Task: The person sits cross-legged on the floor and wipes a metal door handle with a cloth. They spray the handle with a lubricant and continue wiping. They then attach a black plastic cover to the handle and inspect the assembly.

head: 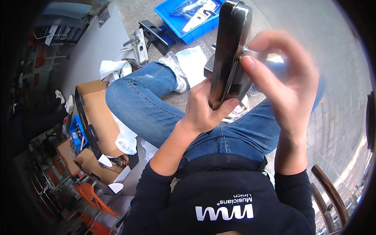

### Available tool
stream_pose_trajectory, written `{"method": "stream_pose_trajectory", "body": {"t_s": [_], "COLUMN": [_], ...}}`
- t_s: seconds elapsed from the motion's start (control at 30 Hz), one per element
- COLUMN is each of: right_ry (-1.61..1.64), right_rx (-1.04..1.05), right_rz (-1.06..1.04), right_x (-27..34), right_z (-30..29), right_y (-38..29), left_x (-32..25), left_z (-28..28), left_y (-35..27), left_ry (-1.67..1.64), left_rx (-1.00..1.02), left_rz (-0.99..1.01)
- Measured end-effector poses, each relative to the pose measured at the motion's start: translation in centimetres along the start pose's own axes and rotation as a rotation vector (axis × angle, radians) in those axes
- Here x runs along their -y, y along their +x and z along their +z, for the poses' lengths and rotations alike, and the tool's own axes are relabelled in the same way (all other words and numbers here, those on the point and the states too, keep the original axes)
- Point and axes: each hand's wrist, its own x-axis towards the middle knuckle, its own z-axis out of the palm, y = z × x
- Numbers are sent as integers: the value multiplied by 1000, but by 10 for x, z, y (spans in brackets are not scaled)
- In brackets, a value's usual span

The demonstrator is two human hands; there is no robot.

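My left hand (202, 108) grips the lower end of a long, glossy black housing (227, 53), which looks like a door lock panel, and holds it upright, edge towards me. A dark block (208, 69) juts from its left side. At the panel's right edge, the thumb and index finger of my right hand (285, 70) pinch a small shiny piece (249, 52). Blur and the fingers hide what that piece is.
Beyond my knees, a blue plastic bin (188, 38) holds metal plates and bagged parts. Beside it lie a metal lock body (141, 48) and a black panel (157, 35). An open cardboard box (100, 117) and an orange chair (92, 196) are at left; a chair armrest (330, 194) is at right.
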Motion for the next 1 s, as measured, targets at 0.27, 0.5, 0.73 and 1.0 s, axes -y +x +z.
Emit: {"method": "stream_pose_trajectory", "body": {"t_s": [0.27,0.5,0.73,1.0], "right_ry": [67,139,-122,224], "right_rx": [-13,-14,-141,-103], "right_rz": [3,-5,-145,353], "right_x": [2,2,-7,-61], "right_z": [0,-2,7,-16], "right_y": [-4,-7,-11,-23], "left_x": [3,1,2,15], "left_z": [-13,-19,-20,-16], "left_y": [7,10,8,34], "left_ry": [340,467,556,-392], "left_rx": [37,26,65,-53], "left_rz": [256,313,253,-283]}}
